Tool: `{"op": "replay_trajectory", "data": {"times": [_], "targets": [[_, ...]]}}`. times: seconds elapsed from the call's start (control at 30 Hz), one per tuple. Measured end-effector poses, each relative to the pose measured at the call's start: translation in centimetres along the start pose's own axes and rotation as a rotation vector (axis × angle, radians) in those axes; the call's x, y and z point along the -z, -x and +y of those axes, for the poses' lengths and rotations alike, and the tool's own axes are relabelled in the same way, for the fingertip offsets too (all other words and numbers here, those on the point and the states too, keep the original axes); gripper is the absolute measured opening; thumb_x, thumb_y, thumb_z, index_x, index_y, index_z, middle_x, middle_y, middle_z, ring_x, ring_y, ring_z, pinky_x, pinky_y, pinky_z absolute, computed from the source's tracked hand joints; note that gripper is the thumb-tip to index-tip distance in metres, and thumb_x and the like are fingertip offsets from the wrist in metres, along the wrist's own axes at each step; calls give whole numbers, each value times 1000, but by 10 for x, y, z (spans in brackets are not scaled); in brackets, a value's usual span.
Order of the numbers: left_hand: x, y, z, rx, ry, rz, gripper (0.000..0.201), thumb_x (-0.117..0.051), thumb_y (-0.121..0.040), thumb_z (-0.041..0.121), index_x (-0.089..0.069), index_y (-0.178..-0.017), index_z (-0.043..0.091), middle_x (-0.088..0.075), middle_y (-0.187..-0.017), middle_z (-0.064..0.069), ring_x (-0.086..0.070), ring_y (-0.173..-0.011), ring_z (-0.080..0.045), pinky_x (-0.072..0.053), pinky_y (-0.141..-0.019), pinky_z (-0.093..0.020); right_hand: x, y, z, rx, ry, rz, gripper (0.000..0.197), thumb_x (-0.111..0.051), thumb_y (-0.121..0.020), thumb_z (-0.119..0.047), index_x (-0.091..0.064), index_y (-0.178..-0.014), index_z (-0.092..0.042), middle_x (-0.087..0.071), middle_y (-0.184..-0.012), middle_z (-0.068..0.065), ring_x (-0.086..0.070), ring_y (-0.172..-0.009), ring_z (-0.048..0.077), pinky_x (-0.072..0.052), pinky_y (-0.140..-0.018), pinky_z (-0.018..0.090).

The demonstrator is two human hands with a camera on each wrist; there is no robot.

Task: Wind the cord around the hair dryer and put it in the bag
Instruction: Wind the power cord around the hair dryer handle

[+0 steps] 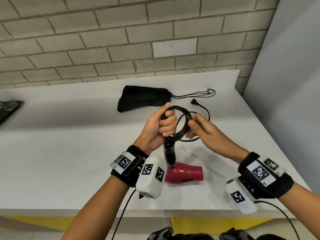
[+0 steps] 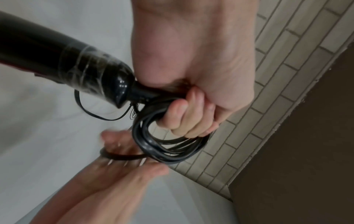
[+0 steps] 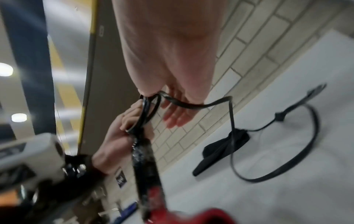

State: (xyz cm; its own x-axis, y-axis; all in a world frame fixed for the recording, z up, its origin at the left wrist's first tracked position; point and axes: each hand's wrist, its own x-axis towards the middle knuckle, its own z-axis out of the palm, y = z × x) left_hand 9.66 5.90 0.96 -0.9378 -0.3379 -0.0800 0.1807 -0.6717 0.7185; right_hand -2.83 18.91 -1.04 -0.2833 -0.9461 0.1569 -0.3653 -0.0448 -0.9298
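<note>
Your left hand (image 1: 160, 126) is clamping the coiled cord (image 1: 180, 125) at the handle's end, while your right hand (image 1: 206, 131) seems to be pinching a springy loop. That hair dryer (image 1: 183, 171) is hanging handle-up, red nozzle pointing right over the counter (image 1: 69, 153); the bag (image 1: 142, 99) is lying beyond.

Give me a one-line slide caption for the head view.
Left hand grips coiled cord above the red dryer; right hand guides a loop; bag lies behind.
</note>
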Motion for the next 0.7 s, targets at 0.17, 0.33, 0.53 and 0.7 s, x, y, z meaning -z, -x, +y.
{"op": "replay_trajectory", "data": {"times": [0.17,0.33,0.53,0.7], "targets": [[8,1,1,-3,38,-12,37,-39,-94,37,-45,-63,17,-32,-39,11,-12,-35,-6,-14,-35,-18,23,21,23,145,478,94,15,-44,-97,-33,-48,-92,-19,-55,-66,1,-53,-63,21,-41,-60,28],[17,1,4,-53,87,-23,44,-33,-97,41,-48,-65,16,-34,-41,11,-14,-35,-6,-21,-35,-17,40,43,44,323,951,270,25,-41,-95,-34,-53,-108,-17,-62,-64,-2,-58,-54,25,-37,-49,25],[19,4,3,-83,138,-57,33,-33,-94,29,-46,-69,13,-36,-46,8,-18,-39,-7,-23,-41,-20,11,61,50,276,719,165,26,-48,-95,-36,-53,-112,-17,-67,-84,-3,-61,-55,12,-50,-50,27],[13,2,-2,-89,32,-86,26,-35,-95,26,-46,-75,13,-35,-51,8,-26,-40,-5,-26,-45,-20,-18,63,25,378,1085,37,27,-50,-89,-31,-66,-106,-20,-66,-71,-8,-55,-41,13,-32,-33,21]]}}
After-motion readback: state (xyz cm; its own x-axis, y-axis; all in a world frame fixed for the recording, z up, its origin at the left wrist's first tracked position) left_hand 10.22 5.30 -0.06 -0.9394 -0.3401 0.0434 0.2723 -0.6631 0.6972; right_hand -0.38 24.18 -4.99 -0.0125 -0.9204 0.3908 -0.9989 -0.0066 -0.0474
